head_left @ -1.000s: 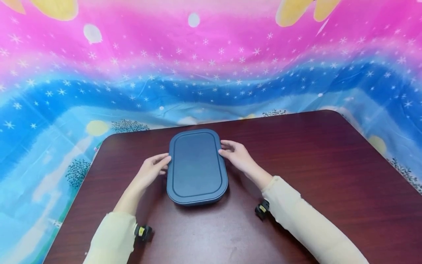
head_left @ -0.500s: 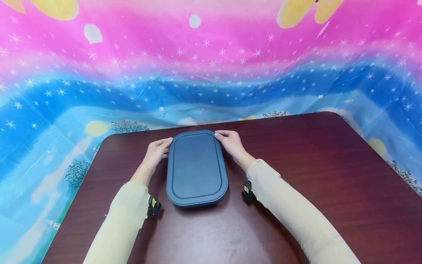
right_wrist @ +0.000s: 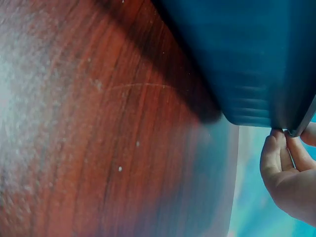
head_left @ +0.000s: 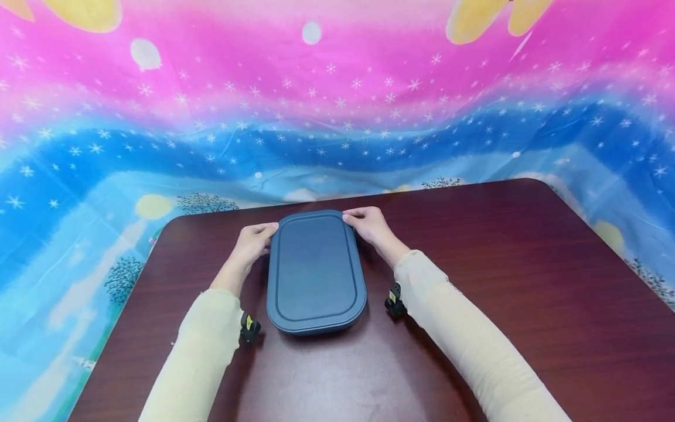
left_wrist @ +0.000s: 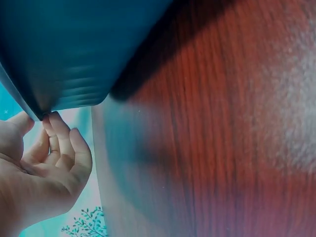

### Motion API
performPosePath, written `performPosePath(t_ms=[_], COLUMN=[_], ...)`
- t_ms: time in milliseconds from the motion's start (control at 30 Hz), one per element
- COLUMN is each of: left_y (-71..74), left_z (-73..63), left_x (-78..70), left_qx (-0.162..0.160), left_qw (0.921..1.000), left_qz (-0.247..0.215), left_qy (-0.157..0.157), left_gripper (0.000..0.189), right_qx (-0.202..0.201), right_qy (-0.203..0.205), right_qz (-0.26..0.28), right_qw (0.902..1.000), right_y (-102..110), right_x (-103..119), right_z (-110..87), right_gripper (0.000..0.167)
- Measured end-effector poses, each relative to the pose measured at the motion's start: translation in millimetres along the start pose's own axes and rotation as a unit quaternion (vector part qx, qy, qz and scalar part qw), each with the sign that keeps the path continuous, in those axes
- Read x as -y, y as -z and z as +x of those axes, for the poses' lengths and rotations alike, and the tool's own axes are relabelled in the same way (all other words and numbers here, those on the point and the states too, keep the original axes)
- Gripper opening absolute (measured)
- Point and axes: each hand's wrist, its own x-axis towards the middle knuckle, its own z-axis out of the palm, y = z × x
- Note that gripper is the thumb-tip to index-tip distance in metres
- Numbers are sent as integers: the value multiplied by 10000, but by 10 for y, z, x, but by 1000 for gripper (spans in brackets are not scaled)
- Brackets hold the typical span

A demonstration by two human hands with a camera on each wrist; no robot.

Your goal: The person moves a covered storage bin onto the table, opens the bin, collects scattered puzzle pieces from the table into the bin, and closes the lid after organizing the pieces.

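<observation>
A dark blue-grey rectangular box with rounded corners stands on the table, topped by a matching lid [head_left: 316, 266] with a grooved border. My left hand [head_left: 252, 243] pinches the lid's rim at the far left corner, thumb on top and fingertips beneath the overhang. At the far right corner, my right hand [head_left: 371, 225] pinches the rim in the same manner. Both wrist views show the ribbed side of the box body [left_wrist: 84, 49] below the lid. What is inside the box cannot be seen, as the lid covers it.
The dark reddish wooden table [head_left: 490, 264] spreads out around the box, widest to the right. Behind its far edge hangs a pink and blue patterned cloth [head_left: 337, 117]. Each sleeved wrist carries a small black camera [head_left: 249, 328].
Both hands have slid away from me along the box's sides to its far corners and now pinch the lid's rim there. The box has hardly shifted.
</observation>
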Motion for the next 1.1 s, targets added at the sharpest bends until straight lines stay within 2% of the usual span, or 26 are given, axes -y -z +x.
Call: performPosePath(t_ms=[167,333,500,567,733,867,1000,1100], left_y=[-2,-1,-8,-19,-32,14,92,141], left_z=[-20,-37,-38,-32,-26,-107,-274,-414], left_x=[6,8,5,21,67,9,-106,-170], left_qx=[84,26,-79,-185,-414,-404,-465,-533], left_qw=[9999,9998,9998,9994,9962,9929,9840,9796], left_qz=[71,184,156,226,486,782,1309,1404], left_qy=[-10,-73,-91,-194,-589,-795,-1120,-1337], left_gripper=[50,50,50,50,49,47,46,47], right_qx=[-15,-102,-172,-185,-88,36,108,115], right_qy=[-3,219,229,270,706,911,1163,1484], right_qz=[6,-183,-224,-284,-627,-712,-686,-694], right_qw=[10000,9995,9993,9991,9955,9933,9908,9864], right_y=[3,-15,-14,-5,33,108,265,405], right_x=[-18,-10,-4,-3,-34,-68,-65,-58], right_z=[-21,-50,-43,-28,-7,-51,-150,-251], right_gripper=[32,30,29,29,31,33,30,26])
